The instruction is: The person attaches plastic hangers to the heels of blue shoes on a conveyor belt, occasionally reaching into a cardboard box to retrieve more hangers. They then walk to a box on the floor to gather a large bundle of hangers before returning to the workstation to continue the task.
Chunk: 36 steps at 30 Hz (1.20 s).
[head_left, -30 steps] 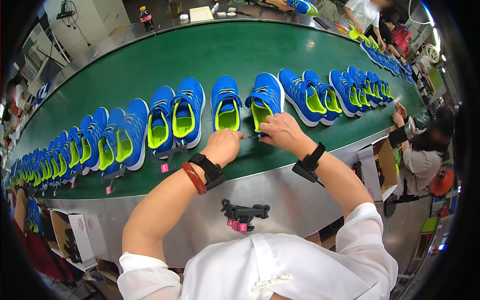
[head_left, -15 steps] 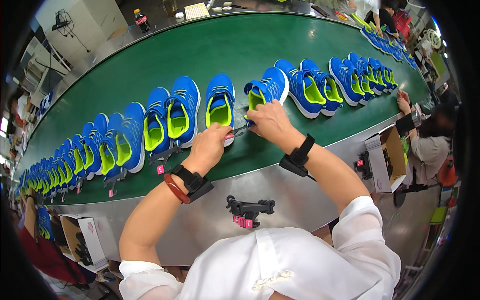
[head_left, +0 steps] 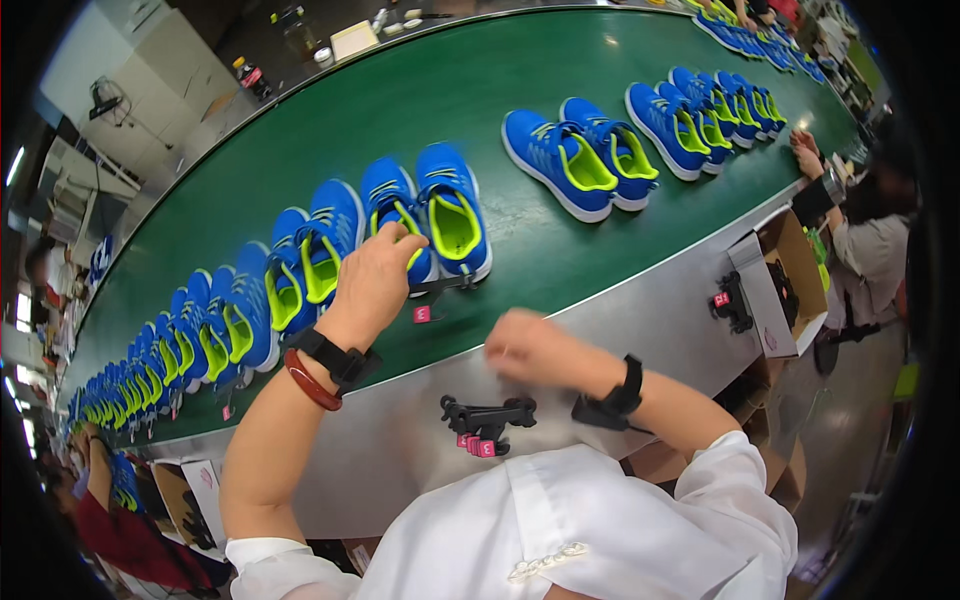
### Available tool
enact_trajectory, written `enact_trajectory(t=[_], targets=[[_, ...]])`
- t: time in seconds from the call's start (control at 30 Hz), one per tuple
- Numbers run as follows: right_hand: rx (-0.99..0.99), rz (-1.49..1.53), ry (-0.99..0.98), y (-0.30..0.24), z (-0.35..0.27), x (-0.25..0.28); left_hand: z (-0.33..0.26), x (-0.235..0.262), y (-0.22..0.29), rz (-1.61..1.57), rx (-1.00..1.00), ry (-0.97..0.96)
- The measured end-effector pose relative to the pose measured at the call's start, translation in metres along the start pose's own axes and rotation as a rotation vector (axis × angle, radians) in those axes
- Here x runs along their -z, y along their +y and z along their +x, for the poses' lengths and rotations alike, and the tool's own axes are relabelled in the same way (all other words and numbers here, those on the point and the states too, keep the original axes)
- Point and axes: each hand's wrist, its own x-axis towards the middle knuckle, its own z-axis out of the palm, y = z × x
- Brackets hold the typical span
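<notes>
My left hand (head_left: pixel 368 282) is closed on the collar of a blue shoe (head_left: pixel 387 180) with a lime-green lining. Its mate (head_left: pixel 450 215) stands close beside it on the right. A black plastic hanger (head_left: pixel 447 285) spans the heels of this pair, and its pink tag (head_left: pixel 421 314) hangs at the near side. Blurred by motion, my right hand (head_left: pixel 530 348) is above the metal table edge, apart from the shoes; its fingers cannot be made out clearly. Nearest to it lies a small pile of black hangers (head_left: pixel 487 412) with pink tags.
A long row of blue shoes (head_left: pixel 240 320) runs left along the green belt (head_left: pixel 560 260); other pairs (head_left: pixel 585 165) stand to the right. More hangers (head_left: pixel 733 302) lie near a cardboard box (head_left: pixel 785 285). Co-workers sit at both sides; one's hand (head_left: pixel 806 155) rests by the belt.
The right shoe has come against its mate, and the hanger now sits across both heels. My right hand has let go and drawn back toward me; my left has shifted onto the left shoe.
</notes>
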Motion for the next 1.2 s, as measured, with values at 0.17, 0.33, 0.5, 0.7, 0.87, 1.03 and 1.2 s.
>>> enact_trajectory(t=[0.17, 0.33, 0.5, 0.7, 0.87, 1.03, 1.2], targets=[[0.042, -0.300, -0.357, -0.025, -0.032, -0.021, 0.070, -0.037, 0.061, -0.300, -0.021, -0.027], [-0.033, -0.157, -0.289, -0.019, -0.046, -0.022, 0.118, -0.108, 0.099, -0.452, -0.046, -0.022], [-0.146, 0.233, -0.168, -0.008, -0.055, -0.015, 0.139, -0.154, 0.125, -0.426, -0.128, 0.051], [-0.481, 0.616, 0.062, 0.005, -0.062, 0.018, 0.145, -0.149, 0.100, -0.324, -0.119, -0.104], [-0.730, 0.644, 0.548, 0.030, -0.076, 0.076, 0.109, -0.131, 0.102, -0.243, -0.231, -0.158], [-0.714, 0.609, 0.597, 0.034, -0.063, 0.083, 0.081, -0.122, 0.098, -0.192, -0.238, -0.153], [-0.780, 0.608, 0.568, 0.029, -0.067, 0.071, 0.073, -0.127, 0.099, -0.185, -0.211, -0.094]])
